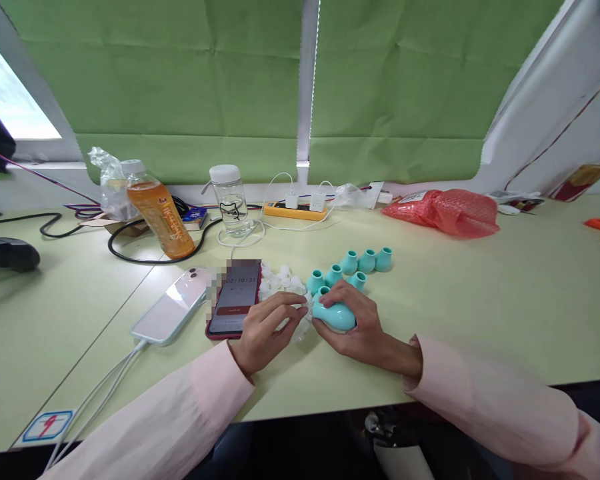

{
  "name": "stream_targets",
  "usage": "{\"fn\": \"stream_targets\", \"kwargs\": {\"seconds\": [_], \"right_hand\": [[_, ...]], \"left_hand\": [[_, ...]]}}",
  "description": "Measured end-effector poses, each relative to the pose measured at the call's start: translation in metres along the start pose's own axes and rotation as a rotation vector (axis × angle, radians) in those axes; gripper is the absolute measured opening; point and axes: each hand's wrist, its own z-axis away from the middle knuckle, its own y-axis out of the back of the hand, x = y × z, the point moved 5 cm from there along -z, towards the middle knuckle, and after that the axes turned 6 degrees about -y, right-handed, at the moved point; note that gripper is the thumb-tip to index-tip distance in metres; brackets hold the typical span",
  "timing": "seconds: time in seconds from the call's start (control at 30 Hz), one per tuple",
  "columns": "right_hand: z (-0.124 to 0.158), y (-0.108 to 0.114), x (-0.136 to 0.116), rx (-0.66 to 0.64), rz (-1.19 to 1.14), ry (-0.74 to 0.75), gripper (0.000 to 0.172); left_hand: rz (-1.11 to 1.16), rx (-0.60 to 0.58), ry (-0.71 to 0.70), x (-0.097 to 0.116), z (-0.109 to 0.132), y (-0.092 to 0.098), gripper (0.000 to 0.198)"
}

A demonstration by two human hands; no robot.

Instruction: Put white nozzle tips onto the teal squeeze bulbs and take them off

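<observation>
My right hand point(367, 327) is wrapped round a glossy turquoise bulb-shaped piece point(336, 316), tilted on its side with its narrow end toward the left. Against that end, my left hand point(267, 333) pinches a small translucent white plastic piece point(307, 304), partly hidden by the fingertips. Behind both hands stand several turquoise bulb-shaped pieces point(367, 262) with round open necks facing up. A loose pile of small white plastic pieces point(282, 280) lies beyond my left hand, some of it covered by the fingers.
Left of the pile lie a phone showing a timer point(235, 293) and a pale phone with a cable point(173, 307). An orange drink bottle point(163, 217), a clear water bottle point(233, 203), a power strip point(295, 212) and red bubble wrap point(445, 212) line the back.
</observation>
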Motion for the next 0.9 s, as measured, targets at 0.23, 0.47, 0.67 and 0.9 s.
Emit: {"fn": "stream_targets", "kwargs": {"seconds": [0.23, 0.47, 0.67, 0.9], "right_hand": [[0.0001, 0.0007, -0.0011, 0.005, 0.025, 0.025, 0.022], [-0.0011, 0.0026, -0.0036, 0.013, 0.031, 0.050, 0.023], [-0.0013, 0.0027, -0.0041, 0.009, 0.033, 0.051, 0.025], [-0.0009, 0.0041, -0.0075, 0.008, 0.049, 0.069, 0.024]], "left_hand": [[-0.010, -0.014, -0.012, 0.0000, 0.0008, -0.0009, 0.021], [-0.003, -0.001, -0.021, 0.0004, 0.0019, -0.0002, 0.026], [-0.003, 0.027, -0.022, 0.0006, 0.0019, 0.0006, 0.031], [-0.027, 0.035, -0.040, 0.0027, 0.0004, 0.0031, 0.031]]}}
